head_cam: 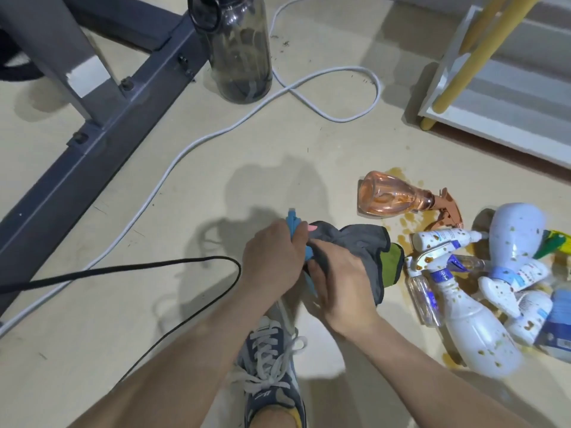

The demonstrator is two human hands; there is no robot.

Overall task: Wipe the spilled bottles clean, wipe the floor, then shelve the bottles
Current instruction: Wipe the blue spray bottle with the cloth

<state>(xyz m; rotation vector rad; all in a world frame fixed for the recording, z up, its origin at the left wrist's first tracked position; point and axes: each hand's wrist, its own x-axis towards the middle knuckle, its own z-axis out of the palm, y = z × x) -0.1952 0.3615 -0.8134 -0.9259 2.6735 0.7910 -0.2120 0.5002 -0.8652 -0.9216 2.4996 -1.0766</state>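
My left hand (272,257) grips a blue spray-bottle top (293,222) low in the middle of the view. My right hand (336,282) presses a grey and green cloth (367,245) around that bottle, whose body is hidden by the cloth and my hands. To the right, several white bottles spattered with brown liquid lie in a heap, among them a white spray bottle (475,332) and a pale blue-white bottle (516,230). An orange spray bottle (389,196) lies on its side beside a brown spill (404,239) on the beige floor.
A white shelf unit with yellow legs (494,97) stands at the upper right. A dark water bottle (239,47) stands at the top by a grey metal frame (102,118). A white cable (309,97) and a black cable (129,268) cross the floor. My shoe (272,366) is below.
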